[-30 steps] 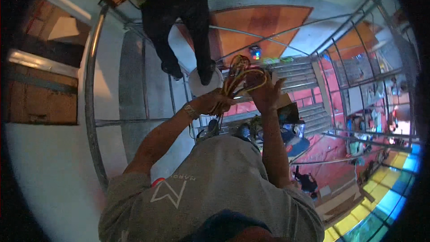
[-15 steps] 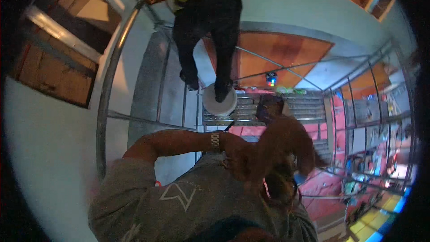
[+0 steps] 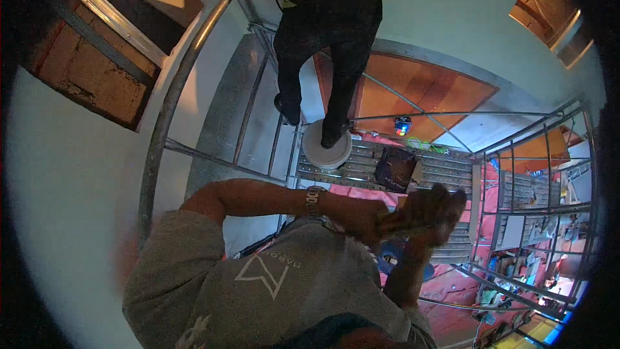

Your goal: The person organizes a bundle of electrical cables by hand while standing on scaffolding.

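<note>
My left hand [image 3: 382, 221], its wrist wearing a metal-band watch [image 3: 314, 201], reaches across my grey shirt [image 3: 271, 284] to my right hand [image 3: 442, 216]. The two hands meet or overlap in front of my chest. Blur and overlap hide the fingers, and I cannot make out anything held. Just beyond them, a dark printed package [image 3: 396, 169] stands on the slatted metal platform [image 3: 445, 167]. Under my forearms shows a blue and dark object [image 3: 391, 257] that I cannot name.
A co-worker in dark trousers [image 3: 329, 26] stands ahead, one foot on a pale upturned bucket [image 3: 327, 148]. Scaffold tubes [image 3: 174, 90] run along the left and the right. A small lit device [image 3: 402, 126] and a green cord [image 3: 426, 147] are near the platform's far edge.
My right hand has swung up and outward, away from my chest, with my left hand beside it. The package now shows more fully as the view has shifted slightly.
</note>
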Tool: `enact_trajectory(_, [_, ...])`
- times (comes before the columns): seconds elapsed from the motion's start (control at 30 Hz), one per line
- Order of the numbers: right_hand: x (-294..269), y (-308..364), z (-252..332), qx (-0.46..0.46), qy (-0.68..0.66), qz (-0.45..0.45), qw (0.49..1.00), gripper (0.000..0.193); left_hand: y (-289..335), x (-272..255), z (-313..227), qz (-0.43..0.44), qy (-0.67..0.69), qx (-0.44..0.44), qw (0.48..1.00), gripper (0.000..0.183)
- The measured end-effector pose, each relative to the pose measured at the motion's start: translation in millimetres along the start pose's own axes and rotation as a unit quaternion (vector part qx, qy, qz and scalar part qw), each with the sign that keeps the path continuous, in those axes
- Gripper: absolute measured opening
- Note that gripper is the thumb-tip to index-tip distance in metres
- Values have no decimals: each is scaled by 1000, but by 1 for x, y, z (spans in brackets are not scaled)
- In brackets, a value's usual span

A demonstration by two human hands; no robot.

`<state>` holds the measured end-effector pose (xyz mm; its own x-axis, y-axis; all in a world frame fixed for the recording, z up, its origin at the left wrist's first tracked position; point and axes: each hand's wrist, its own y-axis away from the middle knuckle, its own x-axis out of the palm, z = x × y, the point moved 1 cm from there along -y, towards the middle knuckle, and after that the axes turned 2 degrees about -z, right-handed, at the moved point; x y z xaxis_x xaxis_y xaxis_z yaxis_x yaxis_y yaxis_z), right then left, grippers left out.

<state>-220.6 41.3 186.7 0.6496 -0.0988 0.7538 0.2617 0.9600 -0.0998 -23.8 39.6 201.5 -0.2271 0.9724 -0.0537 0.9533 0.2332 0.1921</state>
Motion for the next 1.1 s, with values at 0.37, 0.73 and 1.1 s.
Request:
enact_trajectory(0.37, [-96, -83, -136, -104, 447, -9, 889, 12, -64, -39, 164, -297, -158, -145, 931, 31])
enact_trajectory(0.73, [40, -68, -40, 237, -342, 385, 824, 95, -51, -22, 81, 116, 346, -32, 930, 24])
enact_trajectory(1.1, [72, 9, 34, 113, 51, 401, 907, 59, -42, -9, 59, 102, -10, 10, 995, 26])
